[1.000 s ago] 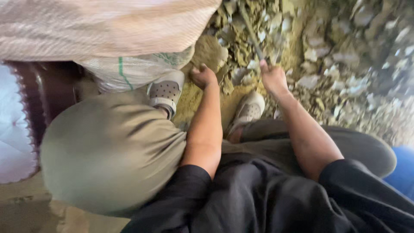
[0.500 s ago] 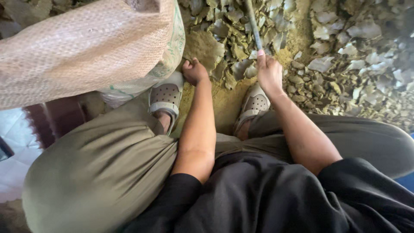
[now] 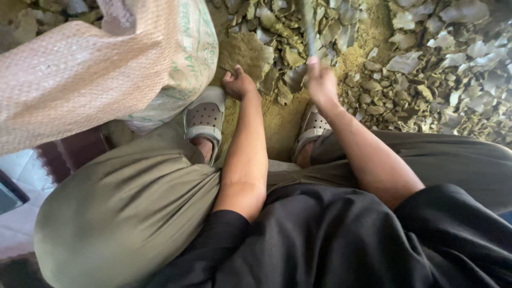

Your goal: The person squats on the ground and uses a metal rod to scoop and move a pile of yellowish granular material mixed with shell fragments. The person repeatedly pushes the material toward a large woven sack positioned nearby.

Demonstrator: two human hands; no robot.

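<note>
I sit low with knees apart, both arms reaching down between my legs. My left hand point(image 3: 240, 84) is closed around the edge of a flat tan slab point(image 3: 244, 53) lying on the ground. A thin stick-like tool point(image 3: 308, 26) points away from me, and my right hand point(image 3: 321, 81) grips it, blurred by motion, above a heap of broken grey-brown chips point(image 3: 426, 64). My grey sandals point(image 3: 204, 118) rest on sandy soil point(image 3: 277, 122) just below both hands.
A large woven sack point(image 3: 90, 74) bulges at the upper left, touching my left knee. Broken chips cover the ground ahead and to the right. A white and dark red cloth point(image 3: 32, 176) lies at the far left.
The view has tilted so the sack and chips sit lower in the picture. My right hand with the stick has shifted slightly and is now blurred; my left hand stays on the slab.
</note>
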